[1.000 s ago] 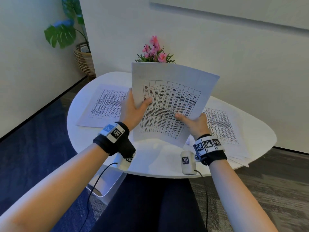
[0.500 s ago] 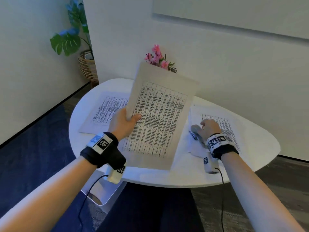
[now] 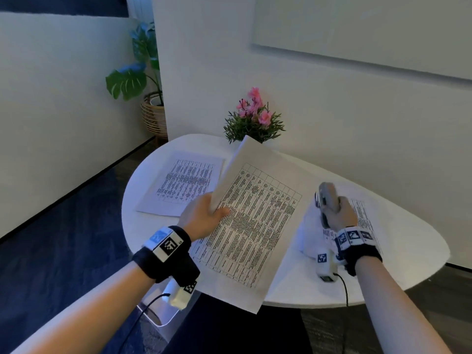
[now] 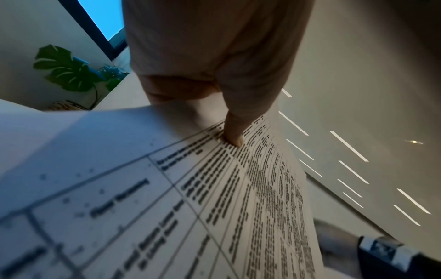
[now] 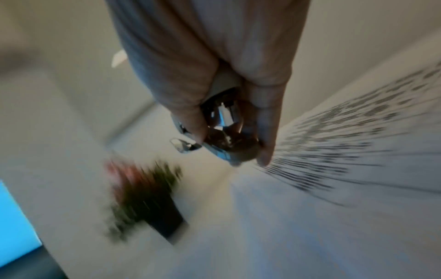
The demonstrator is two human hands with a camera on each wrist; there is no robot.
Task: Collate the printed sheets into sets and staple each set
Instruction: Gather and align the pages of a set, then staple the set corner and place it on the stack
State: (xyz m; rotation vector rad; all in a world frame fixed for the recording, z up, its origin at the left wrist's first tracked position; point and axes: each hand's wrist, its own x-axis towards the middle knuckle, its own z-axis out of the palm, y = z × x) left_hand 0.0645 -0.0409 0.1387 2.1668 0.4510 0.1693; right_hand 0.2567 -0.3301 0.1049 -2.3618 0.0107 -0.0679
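Observation:
My left hand [image 3: 204, 218] pinches the left edge of a set of printed sheets [image 3: 252, 223], thumb on top over the table print, and holds it tilted above the white table [image 3: 398, 254]. In the left wrist view the thumb [image 4: 235, 132] presses on the printed sheets [image 4: 214, 207]. My right hand [image 3: 337, 213] grips a grey stapler [image 3: 325, 198], lifted above a pile of printed sheets [image 3: 362, 218] on the right. The right wrist view, blurred, shows my fingers [image 5: 190, 120] curled round the stapler's metal body [image 5: 224, 136]. Another printed pile [image 3: 184, 182] lies flat at the left.
A small pot of pink flowers [image 3: 255, 118] stands at the table's far edge against the wall. A large-leafed plant in a wicker basket [image 3: 153, 116] stands on the floor at the far left. My lap is below the table's near edge.
My right hand let go of the sheets, reached right and took up the stapler, which is now lifted. The left hand alone holds the set, lowered and tilted.

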